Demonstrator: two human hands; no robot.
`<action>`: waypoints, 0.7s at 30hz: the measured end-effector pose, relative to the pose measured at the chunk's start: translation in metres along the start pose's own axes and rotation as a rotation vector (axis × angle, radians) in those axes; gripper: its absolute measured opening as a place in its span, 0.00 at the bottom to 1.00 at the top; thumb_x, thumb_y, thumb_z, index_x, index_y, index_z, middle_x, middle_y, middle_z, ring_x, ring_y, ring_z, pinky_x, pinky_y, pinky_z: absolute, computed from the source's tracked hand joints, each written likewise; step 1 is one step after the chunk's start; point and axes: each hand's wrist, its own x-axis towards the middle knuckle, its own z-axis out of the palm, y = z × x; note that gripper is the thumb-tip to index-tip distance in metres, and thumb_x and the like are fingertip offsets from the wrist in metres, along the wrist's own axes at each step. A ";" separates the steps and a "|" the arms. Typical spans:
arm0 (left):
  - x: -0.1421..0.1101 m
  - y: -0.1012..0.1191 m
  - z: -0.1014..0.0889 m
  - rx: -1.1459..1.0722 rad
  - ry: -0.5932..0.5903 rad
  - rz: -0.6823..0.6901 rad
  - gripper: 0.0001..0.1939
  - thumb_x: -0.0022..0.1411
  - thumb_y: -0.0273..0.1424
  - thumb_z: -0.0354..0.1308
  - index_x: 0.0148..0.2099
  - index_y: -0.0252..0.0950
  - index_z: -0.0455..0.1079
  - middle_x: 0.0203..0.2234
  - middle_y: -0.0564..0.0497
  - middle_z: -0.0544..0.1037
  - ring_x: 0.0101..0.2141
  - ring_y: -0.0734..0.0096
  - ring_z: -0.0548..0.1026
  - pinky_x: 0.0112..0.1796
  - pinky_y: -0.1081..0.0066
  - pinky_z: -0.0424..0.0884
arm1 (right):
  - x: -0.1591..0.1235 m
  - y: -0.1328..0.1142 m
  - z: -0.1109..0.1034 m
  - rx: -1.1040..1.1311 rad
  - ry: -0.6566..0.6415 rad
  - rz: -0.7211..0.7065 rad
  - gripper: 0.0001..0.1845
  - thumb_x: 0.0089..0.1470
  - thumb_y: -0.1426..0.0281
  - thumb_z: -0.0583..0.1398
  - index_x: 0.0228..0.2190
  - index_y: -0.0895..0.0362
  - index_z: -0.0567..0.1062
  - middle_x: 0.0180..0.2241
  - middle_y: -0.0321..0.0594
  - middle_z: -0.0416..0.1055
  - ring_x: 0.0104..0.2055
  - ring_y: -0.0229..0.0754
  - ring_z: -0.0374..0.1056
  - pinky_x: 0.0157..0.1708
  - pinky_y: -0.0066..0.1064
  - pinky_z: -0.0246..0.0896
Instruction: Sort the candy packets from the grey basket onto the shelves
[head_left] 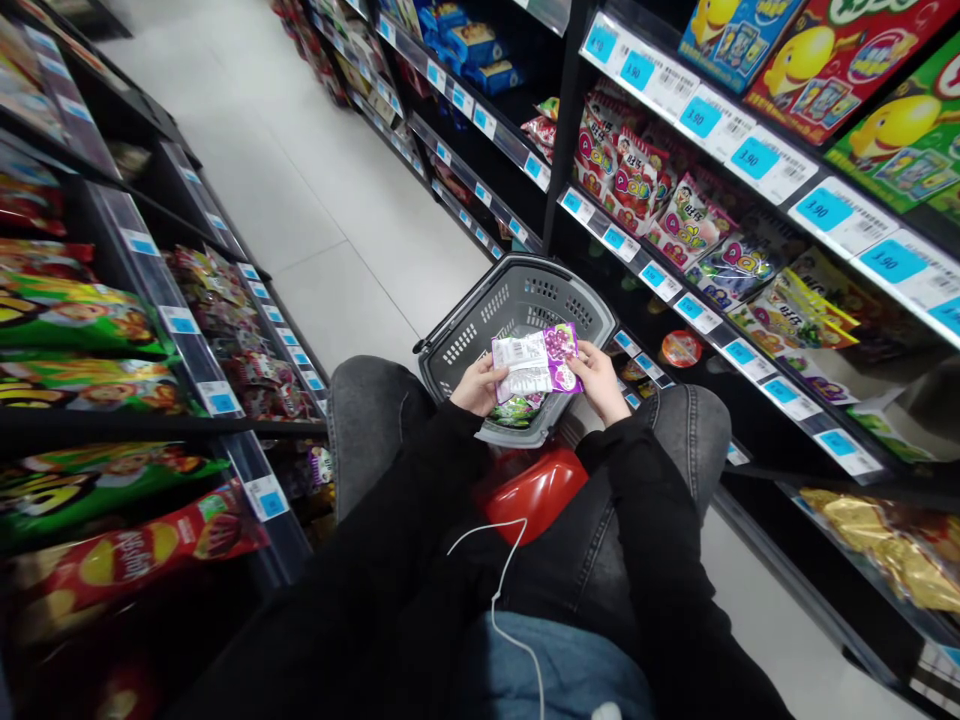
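I sit low in a shop aisle with both hands in front of my knees. My left hand (pixel 478 384) and my right hand (pixel 600 378) each grip one end of a purple and white snack packet (pixel 536 362), held flat with its label side up. The packet hovers over the near rim of a grey plastic shopping basket (pixel 517 300) on the floor. A green packet (pixel 517 408) lies in the basket just under my hands. Both sleeves are black.
Black shelves of snack bags line the left (pixel 90 320) and right (pixel 690 220) sides, with blue price tags. A red stool (pixel 534 492) shows between my legs. A white cable (pixel 504 580) hangs down my front. Pale tiled floor (pixel 300 170) runs ahead.
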 end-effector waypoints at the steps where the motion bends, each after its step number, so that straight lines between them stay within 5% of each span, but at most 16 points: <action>1: 0.000 0.000 0.000 -0.008 -0.012 0.008 0.24 0.39 0.25 0.69 0.43 0.31 0.73 0.39 0.41 0.80 0.45 0.51 0.76 0.48 0.57 0.71 | 0.000 0.000 -0.001 0.012 0.007 0.000 0.17 0.40 0.63 0.62 0.34 0.55 0.70 0.30 0.37 0.73 0.30 0.39 0.67 0.32 0.31 0.64; 8: -0.005 0.002 0.005 -0.038 -0.092 0.045 0.18 0.41 0.22 0.65 0.39 0.32 0.75 0.41 0.43 0.80 0.49 0.51 0.73 0.50 0.53 0.67 | -0.002 -0.006 -0.006 -0.077 0.046 -0.077 0.12 0.45 0.62 0.60 0.32 0.55 0.70 0.27 0.36 0.69 0.29 0.39 0.64 0.32 0.31 0.62; 15: 0.003 0.000 0.000 0.061 0.101 0.243 0.04 0.37 0.21 0.61 0.19 0.33 0.71 0.43 0.44 0.78 0.47 0.55 0.73 0.45 0.62 0.70 | -0.005 -0.013 -0.008 -0.638 0.163 -0.371 0.11 0.52 0.65 0.56 0.26 0.56 0.75 0.35 0.41 0.65 0.45 0.45 0.62 0.50 0.40 0.56; 21: 0.005 0.003 -0.004 0.056 0.160 0.096 0.02 0.42 0.25 0.58 0.22 0.32 0.71 0.28 0.47 0.77 0.34 0.61 0.76 0.34 0.64 0.73 | -0.009 -0.014 -0.007 -0.508 0.033 -0.197 0.16 0.52 0.68 0.49 0.30 0.56 0.77 0.33 0.39 0.72 0.36 0.41 0.66 0.40 0.32 0.61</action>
